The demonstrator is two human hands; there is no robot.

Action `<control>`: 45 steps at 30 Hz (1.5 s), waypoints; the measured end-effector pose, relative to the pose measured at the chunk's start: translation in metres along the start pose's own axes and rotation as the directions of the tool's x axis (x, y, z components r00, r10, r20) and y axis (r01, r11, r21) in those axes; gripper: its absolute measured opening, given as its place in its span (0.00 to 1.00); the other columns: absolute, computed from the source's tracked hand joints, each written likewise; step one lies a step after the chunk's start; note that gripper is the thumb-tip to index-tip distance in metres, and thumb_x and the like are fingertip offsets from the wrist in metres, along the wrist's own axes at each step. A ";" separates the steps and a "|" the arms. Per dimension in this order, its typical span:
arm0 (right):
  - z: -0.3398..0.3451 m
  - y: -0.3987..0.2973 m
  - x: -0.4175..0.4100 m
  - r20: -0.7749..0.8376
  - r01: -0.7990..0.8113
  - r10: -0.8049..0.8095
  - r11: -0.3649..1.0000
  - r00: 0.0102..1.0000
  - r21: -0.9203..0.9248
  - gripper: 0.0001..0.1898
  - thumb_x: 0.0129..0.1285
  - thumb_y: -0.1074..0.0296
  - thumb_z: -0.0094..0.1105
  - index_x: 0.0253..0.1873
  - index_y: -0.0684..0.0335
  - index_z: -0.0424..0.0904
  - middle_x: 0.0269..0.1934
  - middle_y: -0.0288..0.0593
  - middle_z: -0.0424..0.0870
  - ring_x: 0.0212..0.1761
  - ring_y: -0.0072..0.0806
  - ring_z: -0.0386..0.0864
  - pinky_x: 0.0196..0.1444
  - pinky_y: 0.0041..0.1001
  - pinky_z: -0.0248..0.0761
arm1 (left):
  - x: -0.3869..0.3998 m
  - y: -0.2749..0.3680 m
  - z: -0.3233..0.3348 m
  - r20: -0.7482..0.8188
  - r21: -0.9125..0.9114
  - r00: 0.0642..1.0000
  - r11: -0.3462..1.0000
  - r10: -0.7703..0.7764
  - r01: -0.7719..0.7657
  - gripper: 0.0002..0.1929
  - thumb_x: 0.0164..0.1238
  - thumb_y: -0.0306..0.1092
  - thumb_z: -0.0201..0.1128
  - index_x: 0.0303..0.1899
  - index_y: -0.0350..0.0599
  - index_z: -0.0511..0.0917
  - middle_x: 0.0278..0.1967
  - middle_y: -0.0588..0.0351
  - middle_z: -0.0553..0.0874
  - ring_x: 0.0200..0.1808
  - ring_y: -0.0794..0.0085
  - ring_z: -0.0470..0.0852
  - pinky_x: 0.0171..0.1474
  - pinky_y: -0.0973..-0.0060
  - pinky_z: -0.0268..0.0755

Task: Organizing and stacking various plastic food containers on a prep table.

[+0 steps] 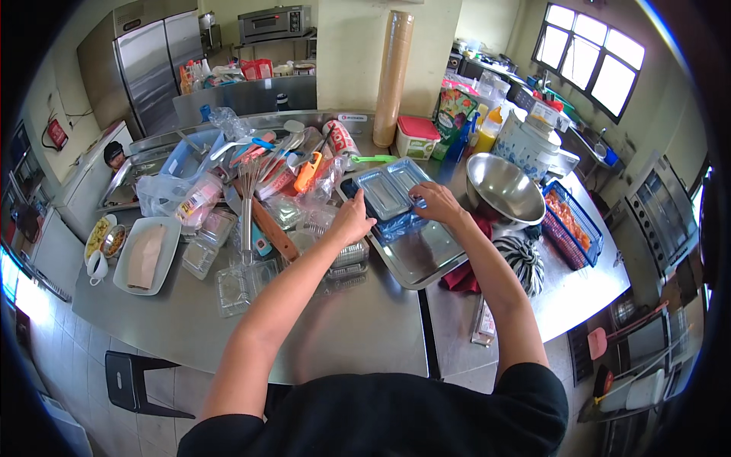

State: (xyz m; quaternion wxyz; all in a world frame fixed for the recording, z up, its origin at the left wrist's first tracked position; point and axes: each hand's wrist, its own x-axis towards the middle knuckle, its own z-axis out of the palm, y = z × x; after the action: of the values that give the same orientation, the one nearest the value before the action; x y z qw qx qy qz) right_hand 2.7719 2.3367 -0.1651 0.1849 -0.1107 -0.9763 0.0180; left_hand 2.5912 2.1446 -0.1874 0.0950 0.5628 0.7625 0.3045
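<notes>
Two clear plastic food containers [382, 194] lie side by side on a blue plastic bag [402, 227], over a stainless-steel tray [425, 260]. My left hand [353, 220] is at their left edge, thumb and forefinger spread, holding nothing visible. At the right side, my right hand [437, 201] has its fingers curled on the rim of the containers. Some of its fingertips are hidden from me. Left of the tray sits a stack of clear lidded containers [348, 254], partly behind my left forearm. A metal whisk [247, 228] lies farther left.
A steel bowl [505, 188] and a blue basket of orange-coloured food [571, 225] stand to the right. A tall wrapped roll [394, 80] rises behind the tray. Utensils and bags crowd the back left, near a white dish [121, 274]. Another person [115, 155] is partly visible at far left.
</notes>
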 end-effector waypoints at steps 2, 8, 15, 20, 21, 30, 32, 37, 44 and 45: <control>-0.007 -0.001 0.002 -0.023 -0.017 0.019 0.995 1.000 0.099 0.24 0.47 0.64 0.67 0.52 0.59 0.79 0.49 0.45 0.80 0.53 0.42 0.79 0.55 0.38 0.73 | 0.004 0.010 0.004 -0.006 -0.133 0.997 0.988 -0.077 0.075 0.47 0.58 0.39 0.69 0.72 0.27 0.49 0.62 0.26 0.72 0.65 0.42 0.73 0.68 0.62 0.65; 0.006 -0.037 0.020 0.057 0.197 -0.199 0.979 0.978 0.052 0.29 0.47 0.59 0.71 0.57 0.57 0.78 0.58 0.43 0.76 0.63 0.44 0.71 0.65 0.39 0.65 | 0.011 0.010 0.063 0.008 -0.948 0.920 0.289 -0.393 0.132 0.43 0.58 0.21 0.59 0.73 0.29 0.45 0.58 0.40 0.75 0.55 0.59 0.78 0.58 0.69 0.71; 0.016 -0.033 0.011 0.040 0.181 -0.182 0.983 0.982 0.036 0.32 0.48 0.54 0.76 0.59 0.57 0.77 0.58 0.46 0.76 0.64 0.47 0.69 0.66 0.41 0.66 | -0.008 0.026 0.065 0.065 -0.997 0.874 -0.060 -0.482 0.041 0.38 0.61 0.21 0.56 0.73 0.44 0.51 0.61 0.45 0.73 0.60 0.63 0.74 0.63 0.64 0.63; 0.017 -0.037 0.012 -0.013 0.168 -0.168 0.984 0.986 0.056 0.31 0.50 0.55 0.74 0.58 0.59 0.77 0.59 0.47 0.76 0.65 0.50 0.69 0.65 0.42 0.66 | -0.010 0.024 0.051 0.255 -0.940 0.861 -0.321 -0.439 0.115 0.34 0.64 0.24 0.56 0.72 0.43 0.54 0.59 0.48 0.75 0.59 0.63 0.77 0.61 0.63 0.66; 0.018 -0.036 0.012 -0.006 0.174 -0.174 0.983 0.985 0.053 0.31 0.50 0.55 0.74 0.58 0.59 0.77 0.59 0.47 0.76 0.65 0.50 0.69 0.65 0.42 0.66 | -0.010 0.023 0.048 0.265 -0.922 0.871 -0.373 -0.413 0.103 0.34 0.64 0.24 0.55 0.72 0.42 0.54 0.59 0.49 0.76 0.59 0.63 0.78 0.61 0.64 0.66; 0.016 -0.040 0.005 -0.274 -0.211 0.271 0.950 0.923 0.228 0.23 0.71 0.58 0.55 0.59 0.74 0.70 0.48 0.69 0.79 0.53 0.61 0.77 0.55 0.44 0.69 | -0.012 0.026 0.056 0.227 -0.935 0.911 -0.340 -0.344 0.104 0.26 0.70 0.29 0.52 0.69 0.39 0.61 0.56 0.52 0.80 0.59 0.65 0.78 0.65 0.66 0.61; 0.015 -0.035 0.011 -0.318 -0.257 0.333 0.931 0.888 0.259 0.22 0.72 0.58 0.54 0.58 0.73 0.71 0.46 0.68 0.80 0.50 0.60 0.78 0.51 0.44 0.70 | -0.009 0.020 0.061 0.165 -0.955 0.947 -0.285 -0.277 0.083 0.26 0.72 0.37 0.57 0.68 0.45 0.63 0.57 0.53 0.79 0.61 0.66 0.76 0.66 0.66 0.60; -0.037 -0.093 0.003 -0.307 -0.232 0.367 0.887 0.878 0.398 0.15 0.73 0.61 0.51 0.53 0.68 0.72 0.32 0.60 0.83 0.33 0.56 0.83 0.35 0.41 0.72 | 0.001 0.026 0.050 0.369 -0.871 0.861 -0.454 -0.349 0.189 0.34 0.64 0.66 0.60 0.64 0.55 0.70 0.55 0.55 0.80 0.61 0.63 0.75 0.66 0.64 0.61; -0.055 -0.177 -0.037 -0.108 0.027 0.015 0.924 0.994 0.381 0.19 0.65 0.68 0.60 0.61 0.63 0.76 0.66 0.49 0.74 0.71 0.46 0.66 0.71 0.40 0.60 | -0.038 0.039 0.011 0.057 -0.743 0.992 -0.659 0.114 0.118 0.45 0.62 0.77 0.47 0.68 0.48 0.65 0.61 0.47 0.77 0.61 0.52 0.77 0.62 0.41 0.67; -0.061 -0.171 -0.042 -0.118 0.047 0.009 0.886 0.993 0.461 0.20 0.68 0.64 0.58 0.63 0.62 0.76 0.65 0.48 0.75 0.72 0.44 0.64 0.72 0.40 0.58 | -0.043 0.041 0.007 0.062 -0.745 0.992 -0.656 0.112 0.121 0.45 0.62 0.77 0.47 0.68 0.48 0.65 0.61 0.47 0.77 0.61 0.52 0.77 0.62 0.41 0.67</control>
State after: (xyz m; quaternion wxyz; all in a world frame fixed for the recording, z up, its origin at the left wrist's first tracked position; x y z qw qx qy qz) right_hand 2.7967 2.1605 -0.1099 0.2630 -0.0546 -0.9324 0.2420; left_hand 2.6426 2.1152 -0.1782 0.6014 0.1597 0.0323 0.7821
